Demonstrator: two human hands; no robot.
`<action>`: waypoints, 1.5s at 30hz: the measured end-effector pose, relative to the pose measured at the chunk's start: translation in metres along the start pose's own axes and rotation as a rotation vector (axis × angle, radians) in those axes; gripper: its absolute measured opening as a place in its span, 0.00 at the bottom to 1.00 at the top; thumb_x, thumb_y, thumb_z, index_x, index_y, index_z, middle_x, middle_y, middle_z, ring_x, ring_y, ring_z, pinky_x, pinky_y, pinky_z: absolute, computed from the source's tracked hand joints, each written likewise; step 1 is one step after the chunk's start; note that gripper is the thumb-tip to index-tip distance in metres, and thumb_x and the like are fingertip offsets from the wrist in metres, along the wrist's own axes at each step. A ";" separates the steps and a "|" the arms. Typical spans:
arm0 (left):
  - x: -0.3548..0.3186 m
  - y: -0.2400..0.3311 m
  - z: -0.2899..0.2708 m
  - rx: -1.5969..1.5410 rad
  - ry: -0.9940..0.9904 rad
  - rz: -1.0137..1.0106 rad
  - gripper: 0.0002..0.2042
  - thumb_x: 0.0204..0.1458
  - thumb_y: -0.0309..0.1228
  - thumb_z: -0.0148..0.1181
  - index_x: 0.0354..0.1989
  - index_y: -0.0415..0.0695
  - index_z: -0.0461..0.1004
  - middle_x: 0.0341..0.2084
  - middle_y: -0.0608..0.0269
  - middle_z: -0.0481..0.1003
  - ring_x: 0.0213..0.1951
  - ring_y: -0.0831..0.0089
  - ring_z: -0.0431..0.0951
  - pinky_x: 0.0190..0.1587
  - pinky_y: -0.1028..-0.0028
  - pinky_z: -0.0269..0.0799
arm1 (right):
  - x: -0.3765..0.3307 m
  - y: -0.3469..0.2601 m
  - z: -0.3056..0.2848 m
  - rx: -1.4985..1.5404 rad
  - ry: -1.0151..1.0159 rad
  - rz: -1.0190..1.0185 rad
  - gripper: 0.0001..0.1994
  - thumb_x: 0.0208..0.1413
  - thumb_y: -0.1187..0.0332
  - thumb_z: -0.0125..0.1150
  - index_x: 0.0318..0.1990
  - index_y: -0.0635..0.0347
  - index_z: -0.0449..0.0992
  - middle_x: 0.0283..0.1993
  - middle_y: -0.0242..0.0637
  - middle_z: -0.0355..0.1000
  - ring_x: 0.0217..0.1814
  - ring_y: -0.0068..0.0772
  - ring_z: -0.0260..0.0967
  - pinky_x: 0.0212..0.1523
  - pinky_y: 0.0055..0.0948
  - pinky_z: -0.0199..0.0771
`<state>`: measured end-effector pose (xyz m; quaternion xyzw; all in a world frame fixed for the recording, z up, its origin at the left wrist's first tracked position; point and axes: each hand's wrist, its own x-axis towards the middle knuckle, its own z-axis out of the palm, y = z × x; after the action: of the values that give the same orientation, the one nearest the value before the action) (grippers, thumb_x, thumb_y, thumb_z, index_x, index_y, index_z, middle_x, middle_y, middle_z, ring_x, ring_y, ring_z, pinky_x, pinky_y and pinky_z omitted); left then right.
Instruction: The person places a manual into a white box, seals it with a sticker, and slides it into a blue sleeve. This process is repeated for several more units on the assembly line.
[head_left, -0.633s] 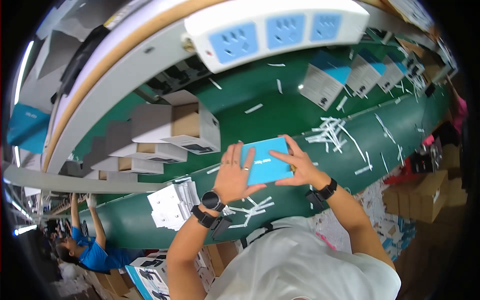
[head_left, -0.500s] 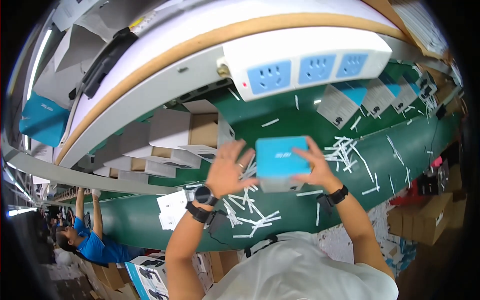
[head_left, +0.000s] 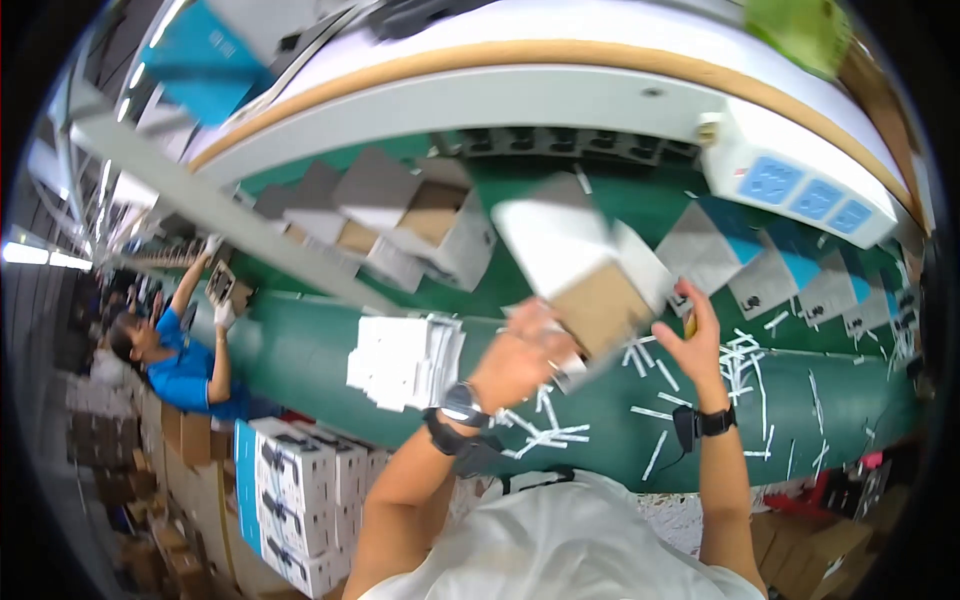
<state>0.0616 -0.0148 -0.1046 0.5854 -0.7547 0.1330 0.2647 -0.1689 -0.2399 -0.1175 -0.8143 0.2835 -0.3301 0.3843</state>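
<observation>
A white box (head_left: 600,312) with its lid flaps raised and a brown cardboard inside is tilted over the green work surface, blurred by motion. My left hand (head_left: 525,352) grips its near left edge, the fingers partly hidden and smeared. Beside the right edge of the box, my right hand (head_left: 693,335) has its fingers spread, apart from the box. A small yellow patch shows at its palm, too small to name. White paper strips (head_left: 545,432) lie scattered below the hands, with more strips (head_left: 740,360) to the right.
Open white boxes (head_left: 465,245) stand in a row at left, boxes with blue tops (head_left: 700,250) at right. A stack of white sheets (head_left: 405,360) lies left of my arm. A power strip (head_left: 800,185) hangs from the shelf edge. A co-worker (head_left: 180,365) works far left.
The closed blue-topped box is no longer between my hands; an open box with a brown inside is there. My view has swung left, and my right hand has come away to the side.
</observation>
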 end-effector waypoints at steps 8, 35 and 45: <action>-0.150 -0.016 -0.019 0.197 0.069 -0.931 0.29 0.47 0.21 0.55 0.62 0.35 0.68 0.59 0.39 0.69 0.61 0.42 0.68 0.65 0.54 0.63 | -0.102 0.008 0.034 0.270 0.031 0.473 0.17 0.58 0.70 0.63 0.52 0.71 0.74 0.44 0.37 0.77 0.45 0.27 0.73 0.50 0.29 0.72; -0.033 0.092 -0.064 0.034 0.524 -0.299 0.32 0.47 0.26 0.69 0.62 0.35 0.64 0.49 0.45 0.66 0.40 0.53 0.77 0.34 0.68 0.78 | -0.193 0.012 0.039 0.526 -0.048 0.823 0.13 0.70 0.64 0.50 0.53 0.61 0.71 0.34 0.34 0.75 0.26 0.19 0.65 0.33 0.20 0.68; -0.046 0.096 0.004 -0.328 0.240 -0.627 0.37 0.48 0.23 0.67 0.68 0.33 0.58 0.60 0.37 0.62 0.59 0.42 0.68 0.58 0.57 0.69 | -0.132 -0.058 0.015 0.180 -0.042 -0.091 0.22 0.54 0.63 0.69 0.57 0.59 0.78 0.60 0.40 0.76 0.45 0.30 0.77 0.42 0.26 0.76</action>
<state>-0.0234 0.0474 -0.1225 0.7184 -0.5134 -0.0095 0.4693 -0.2280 -0.1071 -0.1193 -0.7951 0.2073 -0.3542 0.4465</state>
